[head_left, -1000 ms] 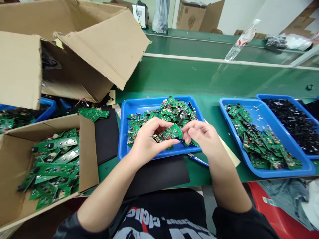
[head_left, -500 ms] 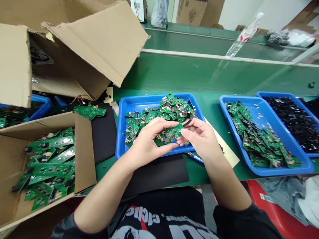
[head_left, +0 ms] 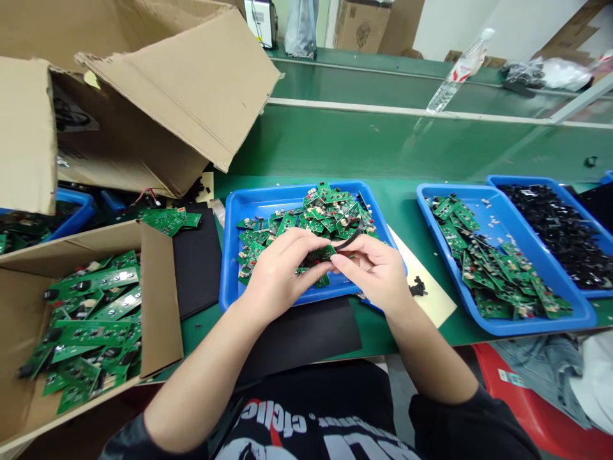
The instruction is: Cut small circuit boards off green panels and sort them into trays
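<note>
Over the front of the middle blue tray (head_left: pixel 231 255), my left hand (head_left: pixel 282 265) grips a small green circuit board (head_left: pixel 320 255) between thumb and fingers. The board is tilted and partly covered by the fingers. My right hand (head_left: pixel 373 268) meets it from the right, thumb and fingertips pinched at the board's edge. A black curved strip (head_left: pixel 352 236) sticks up from the right fingers. Behind and below both hands, a heap of green boards (head_left: pixel 330 207) fills much of the tray.
Left, an open cardboard box (head_left: pixel 160 300) holds boards beside black sheets (head_left: pixel 196 262). To the right are a blue tray (head_left: pixel 522 223) of boards, another (head_left: pixel 555 185) of black parts, and a cream sheet (head_left: pixel 431 294) with black bits. A bottle (head_left: pixel 460 73) stands behind.
The held board has been tilted so its face shows less, and both hands have shifted slightly left. More of the black strip now shows, standing higher above the right fingers.
</note>
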Action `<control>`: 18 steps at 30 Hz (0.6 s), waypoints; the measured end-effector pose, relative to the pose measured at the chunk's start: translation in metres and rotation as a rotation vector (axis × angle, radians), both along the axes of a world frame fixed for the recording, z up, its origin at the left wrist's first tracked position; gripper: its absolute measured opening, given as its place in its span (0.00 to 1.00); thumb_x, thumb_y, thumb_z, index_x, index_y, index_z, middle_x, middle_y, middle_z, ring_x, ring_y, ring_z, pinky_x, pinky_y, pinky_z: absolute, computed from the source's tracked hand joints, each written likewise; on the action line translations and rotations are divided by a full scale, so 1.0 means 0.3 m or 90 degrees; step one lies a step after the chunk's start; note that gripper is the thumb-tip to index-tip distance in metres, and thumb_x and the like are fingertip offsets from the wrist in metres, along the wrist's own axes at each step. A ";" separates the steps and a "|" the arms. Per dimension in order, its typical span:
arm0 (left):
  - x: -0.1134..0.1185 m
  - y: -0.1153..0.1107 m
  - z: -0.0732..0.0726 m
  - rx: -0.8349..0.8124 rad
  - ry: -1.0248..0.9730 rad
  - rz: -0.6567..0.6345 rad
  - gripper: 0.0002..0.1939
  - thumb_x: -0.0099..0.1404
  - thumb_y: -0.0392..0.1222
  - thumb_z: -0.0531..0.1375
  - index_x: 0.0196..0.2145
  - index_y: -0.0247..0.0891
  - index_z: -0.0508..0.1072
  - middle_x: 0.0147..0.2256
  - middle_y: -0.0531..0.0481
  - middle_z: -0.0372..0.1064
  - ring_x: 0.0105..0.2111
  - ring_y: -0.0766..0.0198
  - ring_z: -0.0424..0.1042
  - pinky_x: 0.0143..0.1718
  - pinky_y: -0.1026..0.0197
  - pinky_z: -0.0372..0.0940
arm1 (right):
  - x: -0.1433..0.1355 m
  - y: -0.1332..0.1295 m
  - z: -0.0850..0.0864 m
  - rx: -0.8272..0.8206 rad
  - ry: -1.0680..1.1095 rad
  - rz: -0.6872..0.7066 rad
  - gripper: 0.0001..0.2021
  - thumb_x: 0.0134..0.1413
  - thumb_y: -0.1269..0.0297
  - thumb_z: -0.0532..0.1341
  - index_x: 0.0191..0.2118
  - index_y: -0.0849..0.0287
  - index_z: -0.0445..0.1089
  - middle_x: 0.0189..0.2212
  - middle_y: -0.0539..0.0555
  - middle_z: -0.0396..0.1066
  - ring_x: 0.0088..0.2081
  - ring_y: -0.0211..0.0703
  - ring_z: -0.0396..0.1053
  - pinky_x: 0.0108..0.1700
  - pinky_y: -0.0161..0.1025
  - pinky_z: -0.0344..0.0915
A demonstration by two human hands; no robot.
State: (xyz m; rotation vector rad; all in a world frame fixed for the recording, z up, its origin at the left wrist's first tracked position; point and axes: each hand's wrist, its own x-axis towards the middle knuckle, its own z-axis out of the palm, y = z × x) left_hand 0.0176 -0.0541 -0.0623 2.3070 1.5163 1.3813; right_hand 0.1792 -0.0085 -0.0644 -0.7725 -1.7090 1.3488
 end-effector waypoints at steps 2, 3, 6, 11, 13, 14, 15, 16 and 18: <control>-0.002 -0.002 -0.005 0.032 0.019 0.014 0.12 0.58 0.40 0.60 0.41 0.38 0.69 0.36 0.47 0.69 0.36 0.64 0.70 0.37 0.61 0.67 | 0.001 0.000 0.001 -0.011 0.009 0.008 0.07 0.49 0.59 0.61 0.32 0.57 0.68 0.31 0.52 0.72 0.29 0.39 0.70 0.32 0.37 0.71; -0.003 -0.002 -0.007 0.051 0.029 0.021 0.13 0.58 0.40 0.60 0.43 0.38 0.69 0.37 0.46 0.70 0.36 0.64 0.70 0.37 0.61 0.67 | 0.002 0.002 0.001 -0.022 0.019 0.014 0.08 0.49 0.59 0.61 0.32 0.57 0.68 0.31 0.52 0.72 0.29 0.39 0.71 0.32 0.38 0.71; -0.011 -0.005 -0.009 0.122 0.049 0.032 0.18 0.57 0.38 0.60 0.46 0.40 0.67 0.40 0.46 0.70 0.38 0.63 0.70 0.38 0.61 0.68 | 0.003 0.017 0.001 -0.087 0.081 0.042 0.09 0.50 0.58 0.58 0.35 0.57 0.69 0.30 0.52 0.72 0.31 0.40 0.71 0.31 0.39 0.71; -0.028 -0.003 -0.001 0.188 0.075 0.019 0.21 0.57 0.36 0.61 0.49 0.41 0.65 0.42 0.45 0.70 0.42 0.60 0.70 0.41 0.57 0.68 | 0.008 0.054 0.017 -0.348 0.162 0.137 0.18 0.52 0.49 0.53 0.27 0.60 0.68 0.20 0.51 0.70 0.20 0.38 0.68 0.19 0.34 0.67; -0.032 -0.002 0.000 0.191 0.104 0.008 0.20 0.58 0.36 0.60 0.49 0.43 0.65 0.43 0.46 0.70 0.44 0.59 0.69 0.44 0.54 0.66 | 0.012 0.060 0.026 -0.461 0.120 0.223 0.26 0.51 0.42 0.49 0.23 0.61 0.66 0.15 0.51 0.67 0.14 0.37 0.65 0.15 0.33 0.63; -0.034 -0.002 -0.001 0.192 0.120 0.000 0.20 0.58 0.36 0.59 0.49 0.43 0.66 0.44 0.46 0.70 0.45 0.59 0.69 0.45 0.53 0.65 | 0.015 0.060 0.030 -0.499 0.095 0.264 0.29 0.50 0.39 0.47 0.21 0.61 0.66 0.14 0.52 0.67 0.13 0.37 0.64 0.14 0.33 0.63; -0.035 -0.003 -0.003 0.193 0.137 -0.008 0.19 0.59 0.36 0.58 0.49 0.43 0.66 0.44 0.46 0.69 0.45 0.59 0.68 0.46 0.52 0.65 | 0.017 0.058 0.033 -0.524 0.076 0.300 0.31 0.49 0.37 0.46 0.21 0.62 0.66 0.13 0.52 0.67 0.13 0.37 0.64 0.14 0.33 0.62; -0.037 -0.004 -0.005 0.193 0.151 -0.014 0.18 0.59 0.35 0.58 0.48 0.44 0.66 0.45 0.46 0.69 0.46 0.59 0.68 0.47 0.52 0.64 | 0.020 0.056 0.035 -0.537 0.065 0.327 0.31 0.49 0.36 0.46 0.21 0.62 0.66 0.13 0.53 0.68 0.14 0.38 0.65 0.14 0.33 0.63; -0.039 -0.005 -0.008 0.191 0.174 -0.019 0.18 0.60 0.34 0.57 0.48 0.44 0.67 0.45 0.46 0.69 0.47 0.59 0.68 0.48 0.51 0.63 | 0.023 0.049 0.037 -0.537 0.069 0.351 0.28 0.48 0.39 0.51 0.23 0.63 0.68 0.14 0.53 0.69 0.15 0.38 0.66 0.16 0.33 0.63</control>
